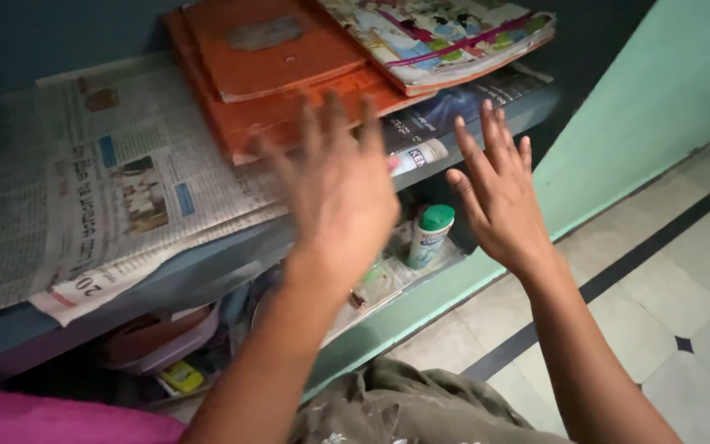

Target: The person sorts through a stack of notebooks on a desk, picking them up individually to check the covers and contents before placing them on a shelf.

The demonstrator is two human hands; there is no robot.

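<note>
Newspaper (100, 189) lines the shelf across the frame's left. At upper centre lie the orange books (277, 70); just below them your left hand (340, 193), blurred, and right hand (499, 193) hover with fingers spread, holding nothing.

Orange folders (281, 74) stacked flat on newspaper-lined shelf (108, 189).

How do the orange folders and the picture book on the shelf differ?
The orange folders are plain, with a worn grey patch; the picture book has a colourful illustrated cover. The book lies partly on top of the folders, toward the shelf's right end. Both lie flat on the newspaper lining.
</note>
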